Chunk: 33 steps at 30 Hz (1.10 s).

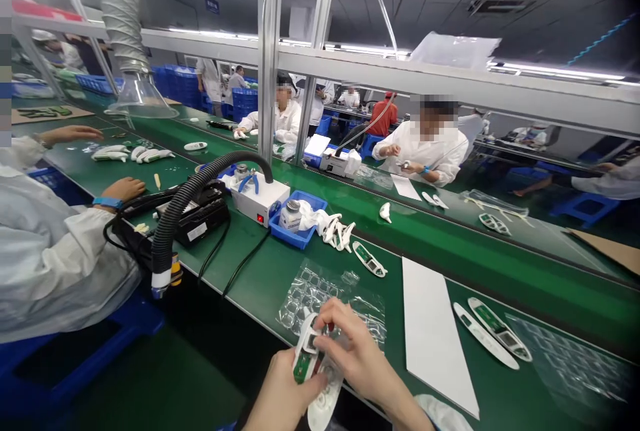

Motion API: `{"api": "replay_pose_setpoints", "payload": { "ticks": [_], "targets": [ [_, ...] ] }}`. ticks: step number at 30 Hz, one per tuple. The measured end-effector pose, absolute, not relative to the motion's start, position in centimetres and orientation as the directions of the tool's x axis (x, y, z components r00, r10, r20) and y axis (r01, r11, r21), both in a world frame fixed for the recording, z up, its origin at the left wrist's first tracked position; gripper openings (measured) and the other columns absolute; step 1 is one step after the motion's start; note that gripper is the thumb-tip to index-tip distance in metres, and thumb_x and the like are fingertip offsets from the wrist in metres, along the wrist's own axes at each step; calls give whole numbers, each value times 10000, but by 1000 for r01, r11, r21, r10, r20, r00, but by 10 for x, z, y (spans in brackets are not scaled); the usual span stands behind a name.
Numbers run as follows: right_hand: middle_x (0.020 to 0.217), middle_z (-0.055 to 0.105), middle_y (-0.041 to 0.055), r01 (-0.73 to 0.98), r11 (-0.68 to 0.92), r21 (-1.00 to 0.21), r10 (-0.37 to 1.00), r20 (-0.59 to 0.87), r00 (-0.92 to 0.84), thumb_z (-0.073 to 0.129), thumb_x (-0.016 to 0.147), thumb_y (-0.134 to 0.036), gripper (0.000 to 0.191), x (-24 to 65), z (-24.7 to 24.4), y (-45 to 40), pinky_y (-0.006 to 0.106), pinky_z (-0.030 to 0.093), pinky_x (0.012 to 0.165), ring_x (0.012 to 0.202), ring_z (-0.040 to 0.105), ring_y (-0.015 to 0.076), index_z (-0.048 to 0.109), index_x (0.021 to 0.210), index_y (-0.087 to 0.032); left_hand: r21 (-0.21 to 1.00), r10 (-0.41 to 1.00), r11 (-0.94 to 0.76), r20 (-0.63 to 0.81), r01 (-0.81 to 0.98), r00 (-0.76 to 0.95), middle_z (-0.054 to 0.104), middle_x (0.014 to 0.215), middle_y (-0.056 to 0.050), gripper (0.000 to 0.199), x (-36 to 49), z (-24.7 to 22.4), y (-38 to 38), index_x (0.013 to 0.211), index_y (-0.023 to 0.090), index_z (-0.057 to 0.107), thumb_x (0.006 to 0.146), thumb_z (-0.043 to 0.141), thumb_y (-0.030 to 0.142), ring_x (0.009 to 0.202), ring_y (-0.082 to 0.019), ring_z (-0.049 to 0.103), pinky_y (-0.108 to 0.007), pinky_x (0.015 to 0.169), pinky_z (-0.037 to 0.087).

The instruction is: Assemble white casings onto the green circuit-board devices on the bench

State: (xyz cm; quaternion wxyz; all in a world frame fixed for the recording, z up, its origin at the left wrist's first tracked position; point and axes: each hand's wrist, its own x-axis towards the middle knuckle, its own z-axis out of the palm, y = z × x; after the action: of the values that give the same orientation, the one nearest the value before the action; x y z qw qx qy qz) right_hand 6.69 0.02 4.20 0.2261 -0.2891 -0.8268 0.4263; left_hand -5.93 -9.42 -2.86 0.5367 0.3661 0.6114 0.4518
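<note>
My left hand (280, 388) is closed around a white elongated device housing (304, 346) with a green circuit board (301, 370) showing inside. Another white shell piece (325, 404) with button shapes hangs below it, against the same hand. The thumb and fingers of my right hand (353, 351) pinch together at the housing's small dark display window; whatever they grip is too small or hidden to tell. Just beyond both hands, a clear plastic blister tray (313, 291) lies on the green bench.
A white board (435, 331) lies to the right, beside open housings (500, 328) and another clear tray (580, 364). Ahead are white shells (337, 231), a blue bin (297, 238) and a conveyor belt (370, 201). A black hose (200, 184) and a co-worker's sleeve (65, 251) are left.
</note>
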Motion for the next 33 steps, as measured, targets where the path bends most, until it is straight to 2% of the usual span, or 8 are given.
{"api": "replay_pose_setpoints", "payload": {
  "ticks": [6,12,20,24,27,29,31,33],
  "targets": [
    [854,484,-12,298,553,-778,646,175,-743,431,930,-128,165,66,30,-8,409,276,940,835,495,172,441,799,-227,952,941,305,-302,-3,-151,413,572,62,83,-59,-23,-95,644,153,548,657,627,178,561,-107,357,-224,501,286],
    [882,471,27,292,750,-594,536,285,-795,287,946,-76,201,72,20,-12,417,329,856,837,454,191,391,845,-216,956,950,291,-293,-37,-104,367,565,75,112,-60,-23,-92,630,168,496,656,603,144,547,-95,309,-228,479,240],
    [821,501,48,201,914,-353,363,492,-791,344,884,-12,202,80,23,-22,348,376,697,719,440,180,422,853,-196,949,952,291,-300,-123,-62,403,585,54,139,-56,-23,-94,608,163,486,647,618,140,579,-102,330,-228,508,260],
    [786,481,20,146,858,-492,409,485,-773,333,888,-27,200,87,39,-24,358,391,761,708,459,164,394,845,-213,932,939,325,-338,-158,-65,404,532,70,153,-56,-27,-93,622,167,500,659,647,182,496,-77,326,-215,455,249],
    [773,493,7,265,713,-649,620,409,-669,349,924,-148,143,91,37,8,364,408,810,718,492,164,394,814,-227,884,892,415,-442,-215,-95,343,407,112,263,-57,-29,-90,617,194,487,659,703,339,355,-50,240,-209,354,168],
    [733,507,2,425,540,-727,793,270,-546,397,905,-235,141,92,25,49,299,437,671,675,499,163,407,765,-230,870,874,436,-471,-231,-121,319,338,125,336,-57,-30,-89,628,207,489,665,703,464,301,-50,208,-205,312,158],
    [623,484,-18,503,475,-722,842,206,-499,466,827,-217,151,92,6,92,269,410,551,578,480,157,417,684,-227,878,878,422,-457,-224,-139,336,311,120,395,-58,-31,-89,661,207,505,678,677,561,280,-55,214,-199,295,188],
    [564,477,-25,569,441,-694,868,170,-467,509,754,-175,170,93,-12,126,269,390,529,536,475,157,429,612,-224,891,887,395,-433,-224,-161,374,320,107,446,-60,-30,-90,686,193,523,672,664,616,282,-57,249,-196,304,229]
  ]
}}
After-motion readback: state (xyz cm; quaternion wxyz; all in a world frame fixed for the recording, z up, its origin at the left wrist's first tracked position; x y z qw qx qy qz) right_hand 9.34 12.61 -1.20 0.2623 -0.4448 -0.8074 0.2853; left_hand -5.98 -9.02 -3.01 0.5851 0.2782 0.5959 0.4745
